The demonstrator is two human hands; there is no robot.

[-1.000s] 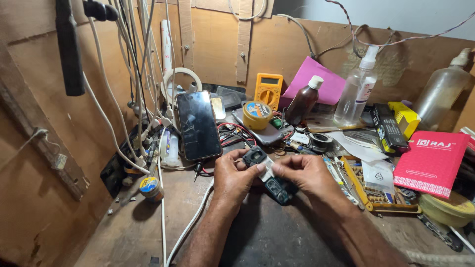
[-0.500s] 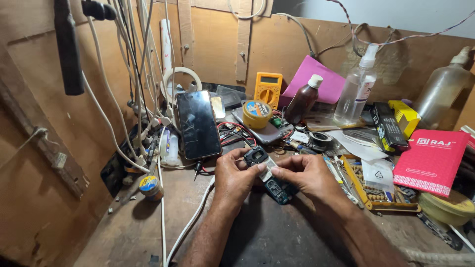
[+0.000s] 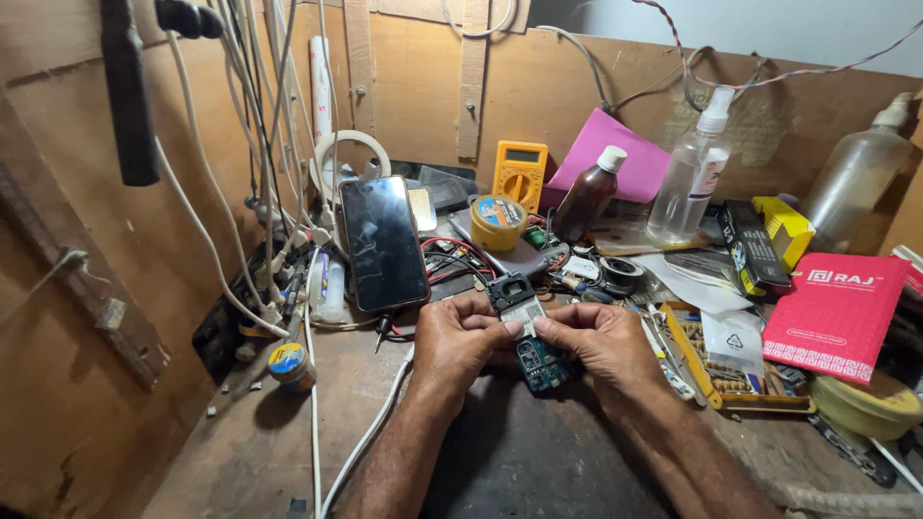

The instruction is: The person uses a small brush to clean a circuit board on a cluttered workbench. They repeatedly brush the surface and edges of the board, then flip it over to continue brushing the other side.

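Both hands meet over the middle of the table (image 3: 240, 461), sharing one small opened phone board (image 3: 532, 336). The left hand (image 3: 460, 341) closes its grip on the board's left edge, thumb on top, and the right hand (image 3: 604, 341) pinches the opposite edge, so the board is held level and just above the dark mat, its face turned up toward the camera. The two thumbs press at a pale rectangular piece near its upper half, which suggests the two-sided hold is there to steady the board while that piece is worked.

A dark smartphone (image 3: 383, 240) leans upright just behind the left hand, propped against the cables. Further back stand a yellow multimeter (image 3: 520, 171), a round tin (image 3: 497, 221), a brown bottle (image 3: 586, 197) and a clear spray bottle (image 3: 690, 178), all within reach. A red box (image 3: 835, 312) lies well to the right.
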